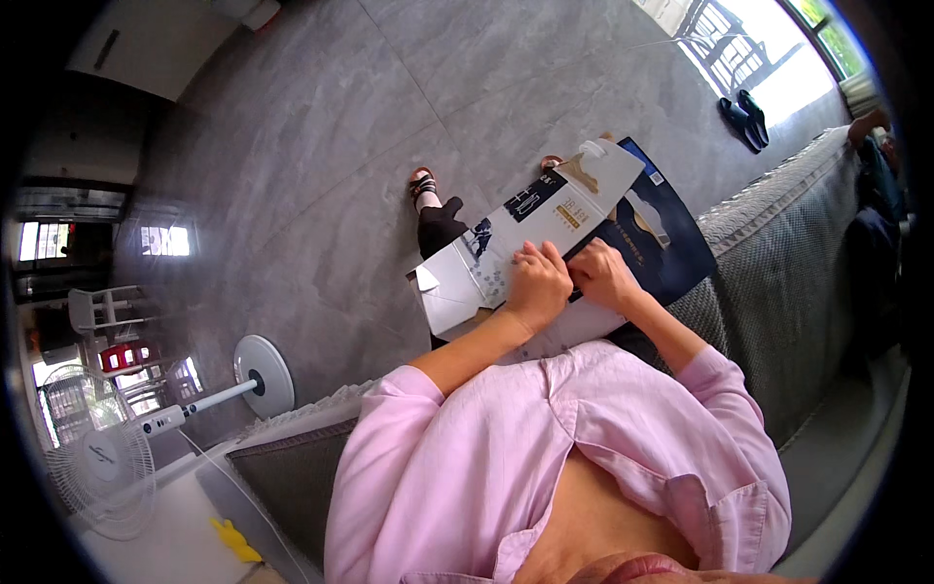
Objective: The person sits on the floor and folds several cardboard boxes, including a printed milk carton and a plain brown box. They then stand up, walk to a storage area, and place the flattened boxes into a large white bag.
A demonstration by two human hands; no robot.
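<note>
A partly flattened cardboard box lies across my lap, with a printed white panel (540, 219) on the left and a dark blue panel (682, 241) on the right. Along the edge between the two panels, my left hand (541, 281) has its fingers curled on the white side. My right hand (602, 271) is close beside it, closed on the cardboard by the blue side. Both hands hide the spot they grip. At the far end, an end flap (609, 171) with a white plastic piece (592, 150) stands open. Another white end flap (449, 281) spreads out at the near left.
I sit on a grey woven sofa (795, 292). At left a white standing fan (102, 452) rests its round base (264, 376) on the grey tile floor (314, 182). Dark slippers (743, 123) lie near the bright window. A yellow object (235, 540) is at lower left.
</note>
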